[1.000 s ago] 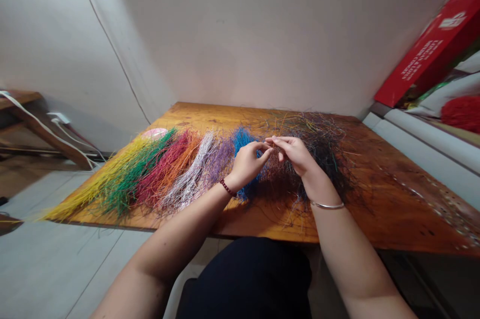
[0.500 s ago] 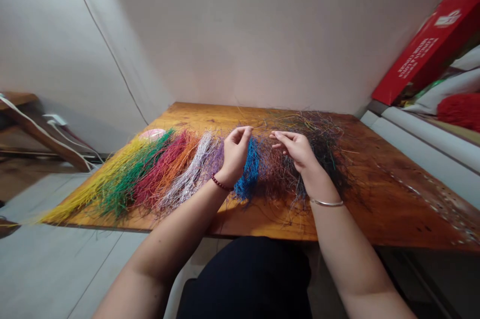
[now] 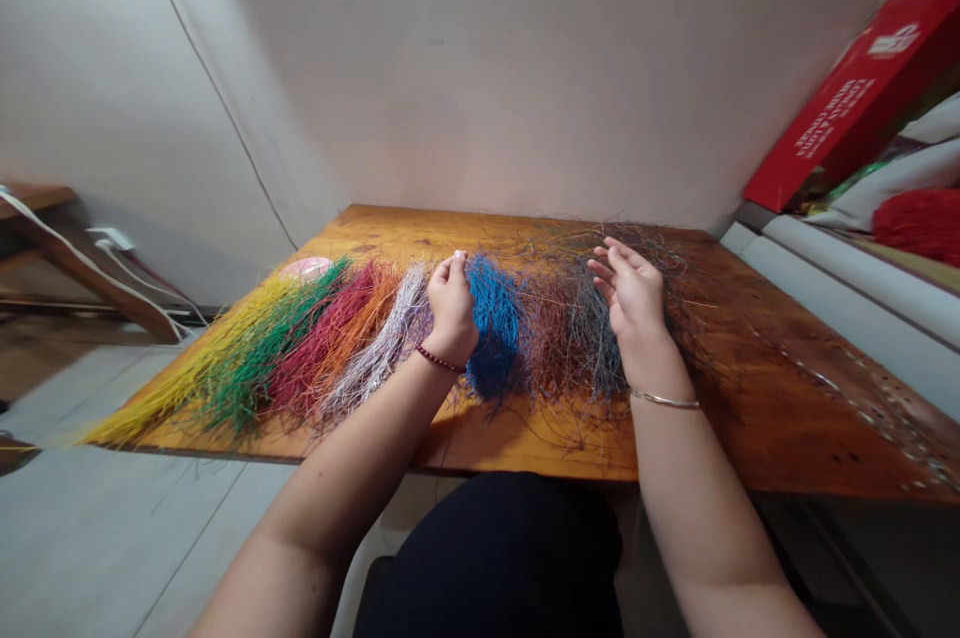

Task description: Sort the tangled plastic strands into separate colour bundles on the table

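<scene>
Bundles of thin wiry strands lie side by side on the wooden table [image 3: 517,443]: yellow [image 3: 202,353], green [image 3: 274,358], crimson [image 3: 330,333], orange [image 3: 371,318], white [image 3: 386,338], purple, blue [image 3: 495,328], reddish brown [image 3: 547,333] and grey [image 3: 589,338]. My left hand [image 3: 452,303] is closed in a pinch over the purple strands, left of the blue bundle; what its fingertips hold is too small to make out. Above the right end of the row, my right hand [image 3: 630,288] has its fingers apart with nothing between them, near a dark tangle of strands [image 3: 679,268].
A pinkish round piece [image 3: 306,268] lies behind the green strands. At the right stand a red box [image 3: 847,98] and white packages beside red material [image 3: 919,226]. A wall rises behind the table; a white plug with cables [image 3: 111,238] is at the left.
My left hand has moved left, uncovering more of the blue bundle. My right hand has moved right, away from the left, and its fingers have spread.
</scene>
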The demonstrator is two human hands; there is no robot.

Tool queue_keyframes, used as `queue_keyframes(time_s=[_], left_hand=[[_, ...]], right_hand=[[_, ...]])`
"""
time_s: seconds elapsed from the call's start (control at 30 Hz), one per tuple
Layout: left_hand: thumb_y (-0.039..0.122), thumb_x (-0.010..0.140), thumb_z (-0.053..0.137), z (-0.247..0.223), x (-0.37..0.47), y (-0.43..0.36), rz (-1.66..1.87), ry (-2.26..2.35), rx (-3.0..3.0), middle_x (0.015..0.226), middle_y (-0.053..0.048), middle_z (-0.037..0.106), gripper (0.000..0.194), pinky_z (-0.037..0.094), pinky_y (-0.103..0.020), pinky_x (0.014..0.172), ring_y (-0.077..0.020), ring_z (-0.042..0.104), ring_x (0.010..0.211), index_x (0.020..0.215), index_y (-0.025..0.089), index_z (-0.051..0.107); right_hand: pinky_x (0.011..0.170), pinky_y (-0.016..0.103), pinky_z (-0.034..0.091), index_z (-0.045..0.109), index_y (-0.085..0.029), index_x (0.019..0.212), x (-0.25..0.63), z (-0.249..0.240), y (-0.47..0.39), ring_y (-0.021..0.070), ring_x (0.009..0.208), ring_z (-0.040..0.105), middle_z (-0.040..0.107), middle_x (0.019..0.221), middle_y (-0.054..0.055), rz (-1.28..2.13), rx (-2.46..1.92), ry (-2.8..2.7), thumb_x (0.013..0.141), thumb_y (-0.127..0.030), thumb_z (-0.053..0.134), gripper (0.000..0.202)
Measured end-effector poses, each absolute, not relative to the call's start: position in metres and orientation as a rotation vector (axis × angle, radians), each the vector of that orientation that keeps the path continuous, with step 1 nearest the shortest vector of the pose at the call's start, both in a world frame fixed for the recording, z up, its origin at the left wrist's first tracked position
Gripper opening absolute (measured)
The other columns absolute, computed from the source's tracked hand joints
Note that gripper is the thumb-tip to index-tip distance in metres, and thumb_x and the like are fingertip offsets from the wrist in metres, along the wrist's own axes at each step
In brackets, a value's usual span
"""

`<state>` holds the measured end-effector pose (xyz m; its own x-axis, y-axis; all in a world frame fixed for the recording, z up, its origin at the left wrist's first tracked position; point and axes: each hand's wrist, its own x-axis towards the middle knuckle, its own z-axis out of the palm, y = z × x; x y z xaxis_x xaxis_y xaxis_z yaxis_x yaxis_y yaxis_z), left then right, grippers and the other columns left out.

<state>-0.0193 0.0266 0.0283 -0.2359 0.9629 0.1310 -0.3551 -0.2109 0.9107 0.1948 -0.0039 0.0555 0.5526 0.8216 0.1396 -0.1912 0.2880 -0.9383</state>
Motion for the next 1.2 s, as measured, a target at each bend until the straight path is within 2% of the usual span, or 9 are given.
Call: queue_keyframes(time_s=[0.2, 0.37, 0.47, 0.57, 0.7, 0.8, 1.0, 1.2], left_hand=[[0.042, 0.085, 0.058, 0.029, -0.017, 0.027, 1.614, 0.931, 0.755, 0.056, 0.008, 0.023, 0.030, 0.015, -0.023, 0.040, -0.0059, 0.021, 0.042, 0.073, 0.021, 0.041], [0.039, 0.085, 0.059, 0.030, -0.017, 0.026, 1.574, 0.945, 0.716, 0.055, 0.008, 0.025, 0.026, 0.014, -0.022, 0.039, -0.0055, 0.021, 0.041, 0.075, 0.020, 0.044], [0.038, 0.085, 0.060, 0.031, -0.016, 0.025, 1.566, 0.950, 0.695, 0.056, 0.008, 0.025, 0.025, 0.013, -0.022, 0.039, -0.0051, 0.021, 0.041, 0.076, 0.020, 0.045], [0.037, 0.085, 0.060, 0.032, -0.016, 0.025, 1.553, 0.960, 0.687, 0.056, 0.008, 0.025, 0.024, 0.013, -0.022, 0.039, -0.0051, 0.021, 0.040, 0.076, 0.020, 0.046], [0.035, 0.085, 0.059, 0.032, -0.017, 0.025, 1.551, 0.955, 0.687, 0.056, 0.008, 0.025, 0.022, 0.014, -0.022, 0.039, -0.0053, 0.022, 0.041, 0.076, 0.020, 0.046], [0.035, 0.085, 0.059, 0.032, -0.017, 0.025, 1.554, 0.951, 0.687, 0.057, 0.008, 0.026, 0.022, 0.014, -0.022, 0.039, -0.0055, 0.022, 0.041, 0.076, 0.020, 0.046], [0.037, 0.085, 0.060, 0.032, -0.016, 0.023, 1.542, 0.954, 0.691, 0.056, 0.008, 0.026, 0.024, 0.014, -0.021, 0.040, -0.0051, 0.021, 0.042, 0.076, 0.019, 0.046], [0.036, 0.085, 0.060, 0.033, -0.016, 0.022, 1.541, 0.961, 0.691, 0.057, 0.008, 0.026, 0.024, 0.015, -0.021, 0.040, -0.0052, 0.022, 0.042, 0.075, 0.019, 0.046]], right_hand=[[0.048, 0.015, 0.047, 0.065, -0.025, 0.107, 0.216, 0.056, -0.004, 0.0071, 0.060, 0.062, 0.062, 0.078, -0.002, 0.724, -1.036, -0.689, 0.083, -0.026, 0.059, 0.025], [0.039, 0.014, 0.039, 0.062, -0.025, 0.095, 0.221, 0.058, -0.003, 0.0042, 0.044, 0.047, 0.048, 0.061, -0.008, 0.843, -0.893, -0.684, 0.077, -0.019, 0.061, 0.019], [0.036, 0.013, 0.035, 0.061, -0.023, 0.090, 0.222, 0.064, -0.005, 0.0029, 0.039, 0.041, 0.046, 0.056, -0.010, 1.021, -0.742, -0.625, 0.074, -0.013, 0.060, 0.018], [0.035, 0.014, 0.034, 0.061, -0.022, 0.086, 0.224, 0.068, -0.008, 0.0023, 0.036, 0.039, 0.051, 0.055, -0.010, 1.179, -0.638, -0.534, 0.074, -0.010, 0.057, 0.017], [0.036, 0.016, 0.036, 0.061, -0.022, 0.085, 0.229, 0.069, -0.009, 0.0024, 0.036, 0.041, 0.066, 0.066, -0.009, 1.285, -0.508, -0.452, 0.078, -0.012, 0.053, 0.016], [0.039, 0.017, 0.038, 0.062, -0.022, 0.088, 0.232, 0.066, -0.009, 0.0028, 0.041, 0.050, 0.072, 0.081, -0.007, 1.287, -0.413, -0.406, 0.083, -0.014, 0.047, 0.018], [0.044, 0.016, 0.041, 0.063, -0.024, 0.097, 0.236, 0.061, -0.013, 0.0036, 0.056, 0.062, 0.074, 0.096, -0.004, 1.160, -0.294, -0.355, 0.083, -0.008, 0.039, 0.031], [0.039, 0.012, 0.037, 0.062, -0.024, 0.097, 0.245, 0.062, -0.007, 0.0008, 0.059, 0.062, 0.071, 0.105, -0.007, 1.045, -0.433, -0.264, 0.077, -0.005, 0.049, 0.031]])
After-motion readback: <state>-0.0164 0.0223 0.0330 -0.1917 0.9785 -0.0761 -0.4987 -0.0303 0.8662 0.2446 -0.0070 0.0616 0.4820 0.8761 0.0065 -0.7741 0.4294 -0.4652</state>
